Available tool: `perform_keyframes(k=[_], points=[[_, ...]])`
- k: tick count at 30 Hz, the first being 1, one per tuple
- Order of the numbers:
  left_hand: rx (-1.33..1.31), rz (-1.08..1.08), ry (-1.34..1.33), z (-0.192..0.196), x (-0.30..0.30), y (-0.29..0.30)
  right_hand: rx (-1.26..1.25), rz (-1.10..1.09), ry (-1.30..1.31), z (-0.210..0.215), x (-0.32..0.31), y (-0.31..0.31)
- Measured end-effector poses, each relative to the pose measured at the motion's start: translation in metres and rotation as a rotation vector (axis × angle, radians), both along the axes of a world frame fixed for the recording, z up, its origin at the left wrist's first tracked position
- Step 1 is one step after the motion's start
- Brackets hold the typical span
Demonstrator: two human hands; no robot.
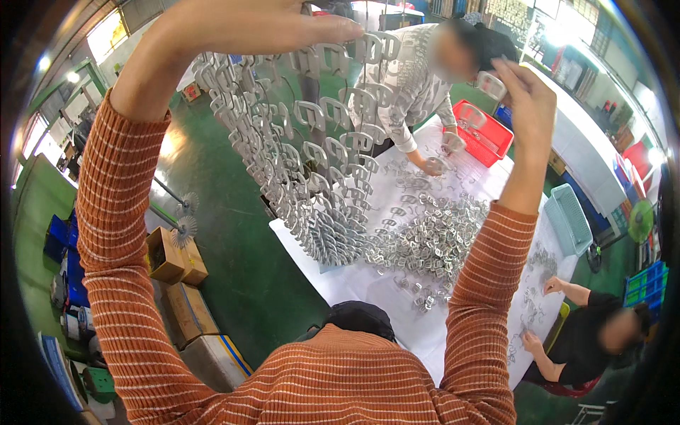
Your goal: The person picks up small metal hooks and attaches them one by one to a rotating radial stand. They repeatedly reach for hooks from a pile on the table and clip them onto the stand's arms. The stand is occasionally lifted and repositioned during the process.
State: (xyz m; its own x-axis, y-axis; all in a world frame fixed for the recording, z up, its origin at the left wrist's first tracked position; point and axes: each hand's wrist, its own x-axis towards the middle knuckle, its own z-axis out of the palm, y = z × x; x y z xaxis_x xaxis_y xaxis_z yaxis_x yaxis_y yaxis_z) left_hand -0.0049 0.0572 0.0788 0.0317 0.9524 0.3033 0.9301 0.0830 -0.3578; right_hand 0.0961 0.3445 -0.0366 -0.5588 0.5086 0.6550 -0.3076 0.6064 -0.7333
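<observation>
My left hand [248, 28] is raised at the top edge, one finger stretched along the top of a hanging cluster of grey metal buckles [312, 152]. Its other fingers are cut off by the edge, so its grip is hidden. The buckles hang in long strands on thin wires, crowded together at the bottom. My right hand [528, 95] is raised to the right of the cluster, fingertips closed on a single metal buckle [491, 86]. Below, a heap of loose buckles [432, 237] covers part of the white table [333, 283].
Across the table a person in a pale patterned top [411, 78] leans over, reaching to buckles beside a red crate [489, 145]. A seated person in black [577, 333] handles small pieces at the right. A teal basket [569, 219] stands nearby. Cardboard boxes [190, 312] sit left.
</observation>
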Motion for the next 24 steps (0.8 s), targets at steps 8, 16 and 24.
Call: perform_keyframes(k=[8,16,24], points=[[0.163,0.110,-0.186,0.000,0.025,0.007,0.238,0.152,0.047,0.010,-0.017,-0.029],[-0.036,0.005,-0.168,0.015,0.015,0.003,0.032,0.582,0.040,0.028,-0.034,-0.079],[-0.008,-0.089,-0.041,0.006,0.007,0.004,-0.047,0.524,0.048,0.026,-0.031,-0.081]])
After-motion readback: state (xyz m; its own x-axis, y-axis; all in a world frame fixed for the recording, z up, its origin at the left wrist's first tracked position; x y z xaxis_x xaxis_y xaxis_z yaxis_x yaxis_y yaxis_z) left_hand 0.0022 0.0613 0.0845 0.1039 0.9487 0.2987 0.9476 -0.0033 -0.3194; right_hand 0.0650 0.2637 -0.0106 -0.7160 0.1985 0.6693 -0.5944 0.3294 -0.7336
